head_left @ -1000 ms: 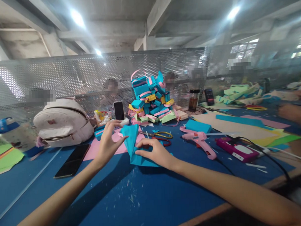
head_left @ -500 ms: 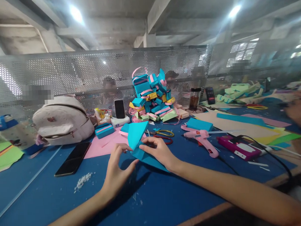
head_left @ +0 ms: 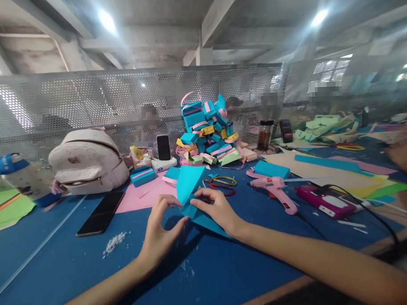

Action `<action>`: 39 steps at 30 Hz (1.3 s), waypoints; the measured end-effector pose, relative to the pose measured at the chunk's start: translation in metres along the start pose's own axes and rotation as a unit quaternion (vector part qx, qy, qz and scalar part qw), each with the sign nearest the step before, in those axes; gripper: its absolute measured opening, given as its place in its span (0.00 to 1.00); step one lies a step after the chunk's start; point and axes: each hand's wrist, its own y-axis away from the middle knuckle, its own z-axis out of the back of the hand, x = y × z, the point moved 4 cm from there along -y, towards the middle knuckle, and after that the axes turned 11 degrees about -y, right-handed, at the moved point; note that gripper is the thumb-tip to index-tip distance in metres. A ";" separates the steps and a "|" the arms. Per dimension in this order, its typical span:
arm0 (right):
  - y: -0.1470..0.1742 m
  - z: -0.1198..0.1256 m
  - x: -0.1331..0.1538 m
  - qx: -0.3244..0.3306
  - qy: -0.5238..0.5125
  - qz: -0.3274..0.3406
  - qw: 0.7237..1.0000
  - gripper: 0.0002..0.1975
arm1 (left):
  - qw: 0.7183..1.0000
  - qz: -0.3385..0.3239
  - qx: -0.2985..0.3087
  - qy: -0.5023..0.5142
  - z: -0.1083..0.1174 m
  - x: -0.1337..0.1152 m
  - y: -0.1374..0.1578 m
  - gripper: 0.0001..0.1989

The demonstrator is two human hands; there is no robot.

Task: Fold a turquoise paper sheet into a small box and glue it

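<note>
A folded sheet of blue paper [head_left: 191,182] stands tilted above the table in front of me, one flap raised and another stretching low to the right. My right hand [head_left: 217,210] pinches it near the crease, the thumb on the near side. At the paper's left corner, my left hand [head_left: 166,222] has its curved index finger and thumb on either side of the edge, with a wide gap behind the fingertips. Scissors [head_left: 224,182] with yellow and red handles lie just beyond my right hand. Pink paper [head_left: 133,199] lies flat behind my left hand.
A pile of wrapped paper boxes [head_left: 206,134] rises at the back. On the right are a pink glue gun [head_left: 274,188], a purple power bank [head_left: 325,201] and cables. A black phone [head_left: 100,214], white bits [head_left: 113,243] and a backpack [head_left: 90,163] are left. Another person's hand [head_left: 403,147] shows far right.
The whole view has shifted slightly, so things sit a little farther right. Both hands keep almost the same places on the blue paper, whose raised flap appears turned slightly.
</note>
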 end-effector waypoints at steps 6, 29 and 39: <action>0.000 0.000 -0.001 -0.006 -0.006 -0.008 1.000 0.13 | 1.000 -0.001 -0.005 0.009 0.001 -0.002 0.000 0.08; 0.003 0.001 0.001 -0.017 0.005 0.013 1.000 0.12 | 0.996 0.063 -0.018 0.055 -0.004 0.002 0.001 0.06; 0.001 0.002 -0.003 -0.015 0.021 0.024 0.999 0.11 | 0.997 0.070 -0.022 0.033 -0.003 0.005 0.002 0.08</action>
